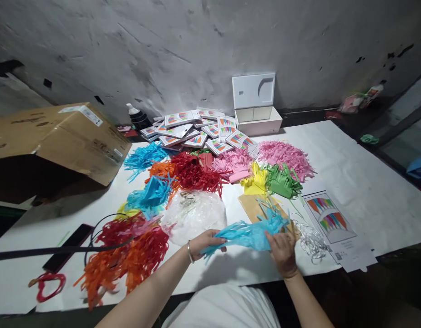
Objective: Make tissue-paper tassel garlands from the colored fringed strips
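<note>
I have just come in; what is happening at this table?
A person holds a light-blue fringed bundle: the left hand grips strips at one end, the right hand holds it nearer the other end. Other fringed bundles in several colours lie on the table, and printed packs are piled near the wall.

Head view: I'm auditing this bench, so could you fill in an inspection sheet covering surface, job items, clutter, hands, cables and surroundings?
Surface: white-covered table, busy with materials.
Job's things: blue fringe, held; other coloured fringes farther back and leftward.
Clutter: printed packs piled beside open white box; whitish plastic bag; silvery tangle; dark flat device.
Hands: left hand holds the blue fringe's strips; right hand grips it farther right.
Cables: dark cable or strap appears to cross the dark flat device.
Surroundings: scuffed grey wall behind; cardboard box at left.
</note>
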A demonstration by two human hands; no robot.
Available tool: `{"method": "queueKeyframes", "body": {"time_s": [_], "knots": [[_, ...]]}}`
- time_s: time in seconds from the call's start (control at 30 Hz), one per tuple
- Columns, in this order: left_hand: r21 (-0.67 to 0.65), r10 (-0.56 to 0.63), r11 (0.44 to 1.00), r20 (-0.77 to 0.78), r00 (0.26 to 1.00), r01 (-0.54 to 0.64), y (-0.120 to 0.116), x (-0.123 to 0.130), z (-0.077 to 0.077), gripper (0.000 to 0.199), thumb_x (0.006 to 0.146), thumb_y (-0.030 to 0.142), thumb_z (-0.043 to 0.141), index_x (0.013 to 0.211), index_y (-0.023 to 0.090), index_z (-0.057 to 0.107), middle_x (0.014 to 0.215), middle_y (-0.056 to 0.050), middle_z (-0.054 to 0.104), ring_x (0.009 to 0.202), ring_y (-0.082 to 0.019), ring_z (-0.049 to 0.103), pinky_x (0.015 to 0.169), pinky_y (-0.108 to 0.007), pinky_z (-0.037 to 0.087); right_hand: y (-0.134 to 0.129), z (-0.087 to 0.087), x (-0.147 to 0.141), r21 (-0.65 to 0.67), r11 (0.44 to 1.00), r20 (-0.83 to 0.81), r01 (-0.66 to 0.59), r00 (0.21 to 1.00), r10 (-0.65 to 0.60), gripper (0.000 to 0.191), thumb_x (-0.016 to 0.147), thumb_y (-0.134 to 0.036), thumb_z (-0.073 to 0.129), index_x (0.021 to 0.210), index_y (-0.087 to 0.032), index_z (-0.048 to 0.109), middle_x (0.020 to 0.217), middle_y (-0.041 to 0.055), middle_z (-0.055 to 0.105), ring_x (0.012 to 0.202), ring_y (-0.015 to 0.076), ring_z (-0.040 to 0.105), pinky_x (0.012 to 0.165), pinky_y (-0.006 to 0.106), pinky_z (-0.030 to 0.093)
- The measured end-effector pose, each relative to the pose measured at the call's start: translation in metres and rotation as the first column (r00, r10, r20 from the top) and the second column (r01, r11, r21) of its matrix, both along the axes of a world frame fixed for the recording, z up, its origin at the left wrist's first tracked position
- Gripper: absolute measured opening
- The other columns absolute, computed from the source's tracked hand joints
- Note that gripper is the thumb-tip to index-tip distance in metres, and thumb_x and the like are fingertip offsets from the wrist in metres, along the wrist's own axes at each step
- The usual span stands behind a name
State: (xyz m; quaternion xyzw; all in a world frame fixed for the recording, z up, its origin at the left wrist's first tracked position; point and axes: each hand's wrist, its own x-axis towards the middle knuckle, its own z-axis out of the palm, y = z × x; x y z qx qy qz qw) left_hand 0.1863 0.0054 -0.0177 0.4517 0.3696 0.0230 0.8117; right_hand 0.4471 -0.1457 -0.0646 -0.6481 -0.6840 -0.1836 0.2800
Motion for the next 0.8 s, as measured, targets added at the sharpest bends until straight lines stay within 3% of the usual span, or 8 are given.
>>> {"method": "queueKeyframes", "body": {"time_s": [0.13,0.17,0.27,0.3,0.37,0.43,0.6,0.8], "knots": [[0.446,0.139,0.894,-0.386,0.912,0.052,0.005,-0.050,-0.009,0.025,0.075,0.034,0.058,0.088,0.013,0.063,0.078,-0.007,0.068,0.079,-0.024,0.062,0.076,-0.036,0.046,0.004,-0.045,-0.055,-0.188,0.974,-0.058,-0.127,0.991,0.118,0.038,0.089,-0.007,0.041,0.121,-0.019,0.058,0.082,0.0066,0.064,0.085,0.0206,0.056,0.097,0.048,0.034],[0.614,0.254,0.783,-0.460,0.851,0.098,-0.001,-0.060,-0.011,0.024,0.077,0.031,0.055,0.091,0.014,0.063,0.084,-0.009,0.068,0.086,-0.026,0.062,0.081,-0.040,0.045,0.005,-0.056,-0.068,-0.194,0.971,-0.086,-0.142,0.988,0.127,0.036,0.089,-0.007,0.042,0.119,-0.018,0.059,0.090,0.0090,0.065,0.093,0.0224,0.056,0.099,0.049,0.033],[0.913,0.451,0.273,-0.401,0.798,0.304,-0.033,-0.066,-0.022,0.027,0.080,0.020,0.049,0.105,0.018,0.060,0.109,-0.012,0.063,0.108,-0.030,0.053,0.097,-0.052,0.034,0.008,-0.074,-0.095,-0.188,0.951,-0.132,-0.247,0.965,0.225,0.031,0.087,-0.008,0.046,0.113,-0.016,0.062,0.115,0.0120,0.062,0.116,0.0245,0.049,0.104,0.047,0.034],[0.928,0.375,0.134,-0.371,0.849,0.347,-0.045,-0.061,-0.027,0.030,0.080,0.018,0.050,0.108,0.020,0.059,0.117,-0.012,0.059,0.112,-0.030,0.050,0.099,-0.053,0.031,0.008,-0.076,-0.100,-0.190,0.933,-0.138,-0.306,0.949,0.283,0.031,0.087,-0.008,0.046,0.113,-0.016,0.062,0.122,0.0117,0.059,0.121,0.0242,0.046,0.104,0.046,0.035],[0.932,0.116,0.004,-0.361,0.925,0.363,-0.066,-0.044,-0.039,0.039,0.077,0.015,0.053,0.115,0.021,0.055,0.124,-0.011,0.055,0.115,-0.027,0.048,0.100,-0.047,0.034,0.008,-0.074,-0.104,-0.197,0.886,-0.155,-0.420,0.906,0.395,0.030,0.088,-0.007,0.044,0.111,-0.015,0.062,0.130,0.0112,0.055,0.128,0.0230,0.040,0.105,0.046,0.037],[0.922,-0.049,-0.005,-0.388,0.920,0.388,-0.078,-0.027,-0.054,0.049,0.075,0.014,0.055,0.123,0.021,0.049,0.129,-0.010,0.052,0.117,-0.026,0.046,0.099,-0.044,0.037,0.006,-0.071,-0.103,-0.206,0.852,-0.168,-0.481,0.875,0.453,0.031,0.088,-0.005,0.041,0.108,-0.014,0.063,0.130,0.0116,0.055,0.130,0.0226,0.039,0.104,0.046,0.038],[0.906,0.003,0.026,-0.422,0.907,0.422,-0.082,-0.027,-0.086,0.051,0.077,0.018,0.055,0.128,0.020,0.046,0.131,-0.013,0.050,0.120,-0.030,0.043,0.100,-0.051,0.035,0.002,-0.064,-0.094,-0.245,0.841,-0.157,-0.483,0.875,0.457,0.039,0.088,-0.005,0.037,0.122,-0.011,0.056,0.127,0.0138,0.057,0.128,0.0229,0.042,0.105,0.048,0.037],[0.926,0.015,-0.005,-0.378,0.925,0.379,-0.090,-0.049,-0.089,0.045,0.081,0.023,0.051,0.126,0.018,0.050,0.138,-0.012,0.046,0.128,-0.029,0.036,0.108,-0.052,0.022,-0.002,-0.052,-0.102,-0.319,0.808,-0.181,-0.496,0.868,0.462,0.043,0.091,-0.011,0.037,0.132,-0.015,0.047,0.128,0.0101,0.057,0.128,0.0224,0.041,0.106,0.049,0.035]]}}
